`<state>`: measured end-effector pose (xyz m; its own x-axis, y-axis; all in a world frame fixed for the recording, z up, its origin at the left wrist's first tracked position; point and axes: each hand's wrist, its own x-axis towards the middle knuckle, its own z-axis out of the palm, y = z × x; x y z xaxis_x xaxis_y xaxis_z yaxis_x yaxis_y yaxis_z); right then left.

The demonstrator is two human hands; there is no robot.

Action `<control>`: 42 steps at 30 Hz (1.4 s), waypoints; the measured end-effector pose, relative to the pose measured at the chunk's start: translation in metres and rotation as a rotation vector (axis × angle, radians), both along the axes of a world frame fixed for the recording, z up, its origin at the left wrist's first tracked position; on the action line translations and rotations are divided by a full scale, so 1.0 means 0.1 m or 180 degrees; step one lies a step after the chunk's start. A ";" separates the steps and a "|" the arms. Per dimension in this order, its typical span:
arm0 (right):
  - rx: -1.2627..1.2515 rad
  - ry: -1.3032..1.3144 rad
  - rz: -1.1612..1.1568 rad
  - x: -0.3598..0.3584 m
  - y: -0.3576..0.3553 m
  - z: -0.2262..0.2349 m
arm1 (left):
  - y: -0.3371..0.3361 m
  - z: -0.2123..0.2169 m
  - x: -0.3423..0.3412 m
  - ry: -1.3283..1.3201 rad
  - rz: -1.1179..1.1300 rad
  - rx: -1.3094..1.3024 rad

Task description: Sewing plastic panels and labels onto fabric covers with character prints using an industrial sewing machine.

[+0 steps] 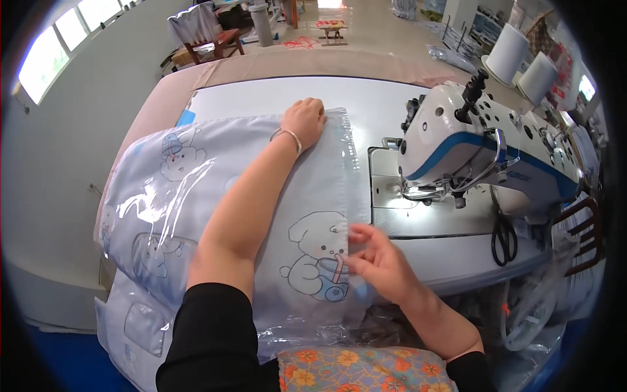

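A pale lavender-grey fabric piece printed with cartoon puppies lies across the white table, glossy clear plastic showing over its left part. My left arm reaches over it. At its far edge, my left hand is closed with curled fingers on the cloth near the far right corner; the fingertips are partly hidden. My right hand pinches the right edge of the same fabric between thumb and fingers, beside a printed puppy with a cup. A crinkled strip of clear plastic runs along that edge.
A white and blue sewing machine stands to the right, its metal plate close to the fabric. Black scissors lie by it. Thread cones stand behind. Clear plastic hangs at the lower right. A chair stands beyond the table.
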<state>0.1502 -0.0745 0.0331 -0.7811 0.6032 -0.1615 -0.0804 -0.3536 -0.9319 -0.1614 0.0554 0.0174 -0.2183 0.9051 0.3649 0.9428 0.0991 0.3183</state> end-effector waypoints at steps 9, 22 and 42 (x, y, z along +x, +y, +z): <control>0.0806 0.0107 0.1140 0.13 -0.15 0.43 | -0.33 0.14 0.21 0.0197 -0.0203 -0.0485; 0.4315 -0.0981 0.0025 0.59 0.07 -0.17 | -1.60 0.24 1.33 -0.0944 0.0097 0.0246; 0.3818 -0.0622 -0.0314 0.77 0.19 -0.12 | -0.92 0.00 1.57 0.0244 -0.1039 0.0472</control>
